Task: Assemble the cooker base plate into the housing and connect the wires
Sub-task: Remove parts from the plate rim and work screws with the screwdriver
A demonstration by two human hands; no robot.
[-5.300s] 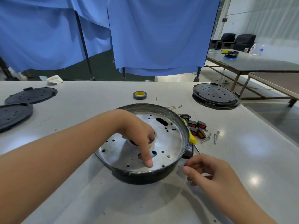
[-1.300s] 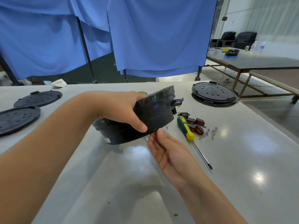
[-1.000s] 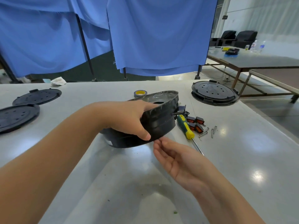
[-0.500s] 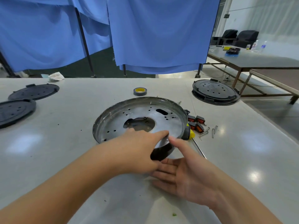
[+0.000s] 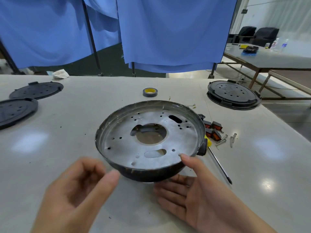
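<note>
A: Seating step looks done: base plate (image 5: 151, 137) sits inside housing (image 5: 148, 174), mid-table, near front edge.

B: Hands?

A: Left hand (image 5: 75, 195) loosely curled, holding nothing, just beside the housing wall. Right hand (image 5: 193, 199) flat and spread, thumb touching the rim, fingers under the near side.

B: Next?

A: Probably wires, none clearly visible; or screws (image 5: 227, 139).

B: Clutter?

A: Screwdriver (image 5: 217, 161) and red switches (image 5: 212, 130) crowd the right side; tape roll (image 5: 150, 92) behind, black lids (image 5: 233, 94) toward the far corners.

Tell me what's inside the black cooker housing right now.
A perforated metal base plate sits inside the housing. The grey table shows through its big centre hole. Anything under the plate, wires included, is hidden.
</note>
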